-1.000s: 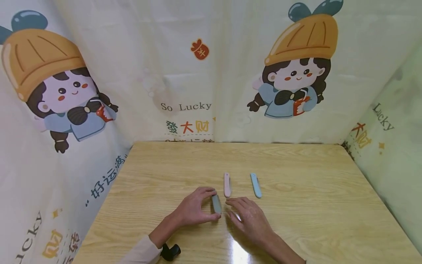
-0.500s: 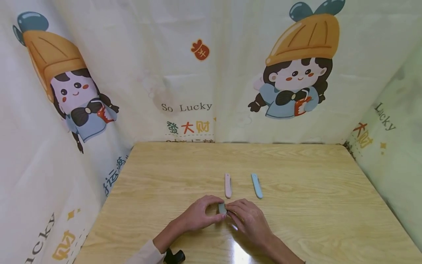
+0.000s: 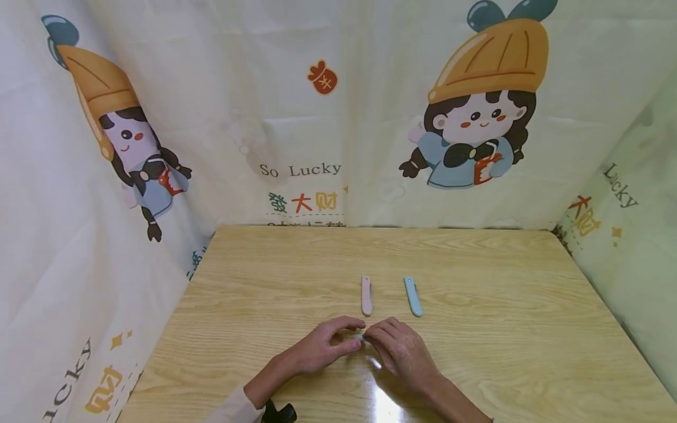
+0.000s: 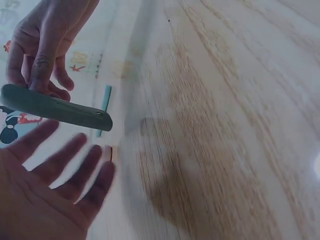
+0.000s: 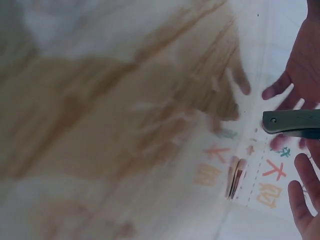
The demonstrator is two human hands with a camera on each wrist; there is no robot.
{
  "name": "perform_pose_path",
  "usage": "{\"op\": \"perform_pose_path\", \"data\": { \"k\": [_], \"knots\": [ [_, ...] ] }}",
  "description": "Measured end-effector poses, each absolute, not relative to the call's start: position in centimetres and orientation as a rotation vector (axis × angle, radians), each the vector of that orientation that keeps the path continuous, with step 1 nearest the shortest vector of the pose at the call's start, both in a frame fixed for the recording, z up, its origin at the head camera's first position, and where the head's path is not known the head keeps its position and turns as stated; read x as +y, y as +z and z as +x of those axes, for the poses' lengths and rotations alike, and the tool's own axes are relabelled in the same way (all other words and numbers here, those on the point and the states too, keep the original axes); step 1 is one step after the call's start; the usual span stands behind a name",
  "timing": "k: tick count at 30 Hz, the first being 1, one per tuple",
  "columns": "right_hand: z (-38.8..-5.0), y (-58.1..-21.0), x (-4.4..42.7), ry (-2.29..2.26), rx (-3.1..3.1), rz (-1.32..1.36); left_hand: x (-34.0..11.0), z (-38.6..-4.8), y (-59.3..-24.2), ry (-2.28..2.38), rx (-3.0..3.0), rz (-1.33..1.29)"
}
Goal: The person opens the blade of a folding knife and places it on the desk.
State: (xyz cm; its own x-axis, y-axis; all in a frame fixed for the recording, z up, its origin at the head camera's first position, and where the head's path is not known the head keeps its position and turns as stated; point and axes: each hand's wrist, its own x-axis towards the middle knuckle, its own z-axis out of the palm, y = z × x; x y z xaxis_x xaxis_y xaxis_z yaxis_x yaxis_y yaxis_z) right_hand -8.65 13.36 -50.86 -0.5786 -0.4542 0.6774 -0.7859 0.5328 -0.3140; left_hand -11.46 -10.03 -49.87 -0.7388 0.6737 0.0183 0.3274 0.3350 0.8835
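Closest to me, at the bottom of the head view, I saw a pale sleeve (image 3: 233, 406) and a small black fitting (image 3: 279, 413) by the left wrist. Beyond them the left hand (image 3: 317, 348) was slack, its fingers spread and gripping nothing; I could not tell whether it touched anything. The right hand (image 3: 403, 352) pinched one end of a grey-green, slim, smooth-handled folding tool (image 4: 59, 110) with a hole near its other end. The tool was between the two hands, raised off the wood-grained, yellowish table (image 3: 492, 294). From my remote post I could not make out whether its blade was out.

Just past the fingertips lay a pale pink, slender, rounded handle (image 3: 366, 296), and to its right a light blue one of like shape (image 3: 413, 296), slightly slanted. As I judged it, the grey-green piece was mid-handling, while the other two rested apart, neither being worked on. Behind the table hung a cream, cartoon-printed curtain (image 3: 238, 70).
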Motion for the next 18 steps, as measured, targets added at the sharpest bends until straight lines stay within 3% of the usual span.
{"op": "perform_pose_path", "data": {
  "k": [9, 18],
  "knots": [
    [-7.8, -50.7, 13.3, 1.006, -2.497, 0.87, -9.5, -11.1, -49.8, 1.527, 2.26, 0.975],
    [-7.9, -49.7, 13.4, 1.836, -2.755, 0.654, -9.2, -11.1, -50.2, 1.598, 2.108, 0.908]
  ]
}}
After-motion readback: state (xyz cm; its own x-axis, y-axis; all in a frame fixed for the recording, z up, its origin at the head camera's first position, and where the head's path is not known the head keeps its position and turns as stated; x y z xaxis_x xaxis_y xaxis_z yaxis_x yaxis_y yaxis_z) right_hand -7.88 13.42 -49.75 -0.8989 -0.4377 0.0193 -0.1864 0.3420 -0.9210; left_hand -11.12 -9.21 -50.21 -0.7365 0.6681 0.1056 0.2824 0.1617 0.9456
